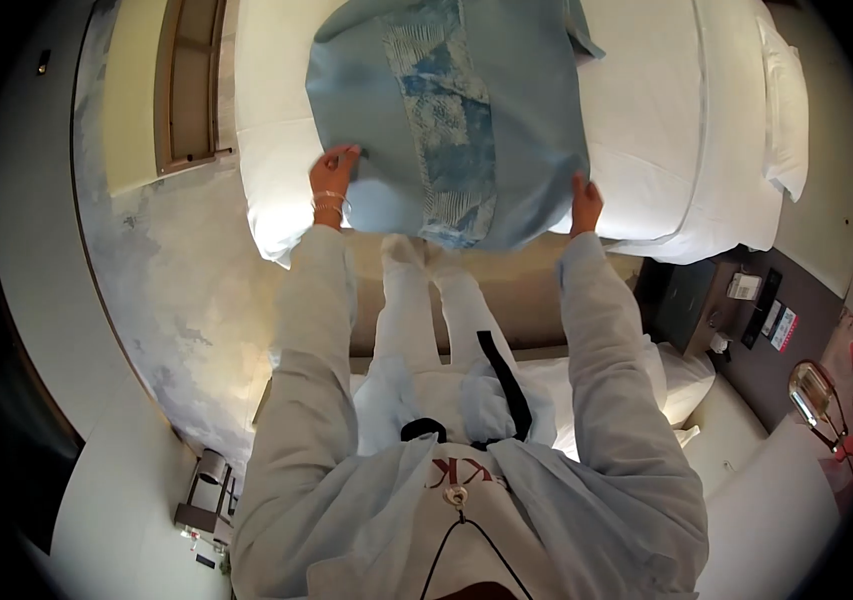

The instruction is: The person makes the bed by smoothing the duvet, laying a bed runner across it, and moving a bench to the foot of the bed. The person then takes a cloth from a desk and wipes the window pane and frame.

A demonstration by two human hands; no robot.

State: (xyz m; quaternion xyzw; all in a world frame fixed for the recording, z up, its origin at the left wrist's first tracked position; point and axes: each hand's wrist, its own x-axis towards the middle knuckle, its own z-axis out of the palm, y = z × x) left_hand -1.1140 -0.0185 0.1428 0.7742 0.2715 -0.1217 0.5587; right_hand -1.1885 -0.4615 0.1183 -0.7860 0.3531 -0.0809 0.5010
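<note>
While one white bed (pixel 646 120) spans the top, one blue cloth (pixel 356 90) with one patterned stripe (pixel 451 110) sits over it; one pillow (pixel 784 110) at bed's right end; two cloth edges grasped, left hand (pixel 331 180) pinching one, right hand (pixel 587 203) the other.

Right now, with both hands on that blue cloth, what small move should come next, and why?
Perhaps ease the hands apart: the left hand and right hand hold the blue cloth near opposite sides, and its near edge droops between them, not flat on the bed.
</note>
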